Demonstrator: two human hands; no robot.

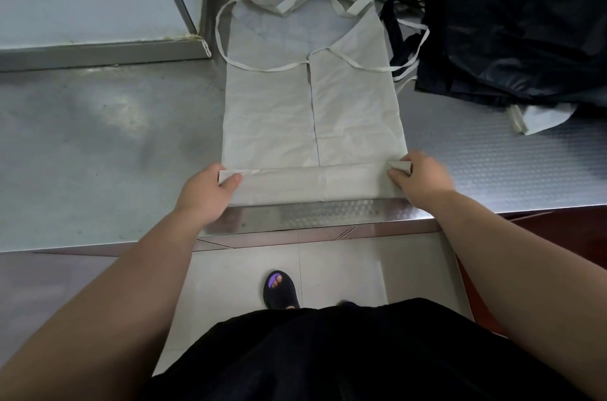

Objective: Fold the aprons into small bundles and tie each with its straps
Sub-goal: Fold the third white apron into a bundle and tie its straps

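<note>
Apron [312, 111] on counter [98, 144], both hands pinching its near folded hem

Dim, cool, diffuse light; soft glare patch on brushed grey steel counter [111, 118]; wide-angle bowing toward edges.

The pale grey apron [312, 111] lies flat, its near end folded into a strip held at each tip by the left hand [205, 192] and right hand [418, 179], its thin straps [217, 29] loop far from the grip, and dark aprons [512, 33] sit heaped past the right grip.
</note>
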